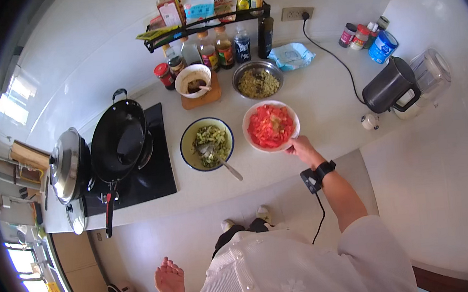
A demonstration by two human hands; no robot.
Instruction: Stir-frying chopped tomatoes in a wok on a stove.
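My right hand [299,147] grips the near rim of a white bowl of chopped red tomato [272,126] over the counter; whether the bowl rests on it I cannot tell. My left hand [170,276] hangs low, away from the counter, palm up and holding nothing, its fingers slightly curled. Left of the tomato bowl stands a blue-rimmed bowl [183,150] of chopped green vegetable with a metal spoon [232,170] leaning in it. Behind is a steel bowl [278,69] of minced pale pieces. A white bowl [182,76] with dark sauce and a spoon sits on a wooden board [213,97].
An empty black wok [126,132] and a lidded pan [66,167] stand on the black cooktop [159,173] at left; the wok's handle [110,215] overhangs the front edge. Seasoning bottles [224,49] line the wall. An electric kettle [389,84] with its cord [334,56] is at right.
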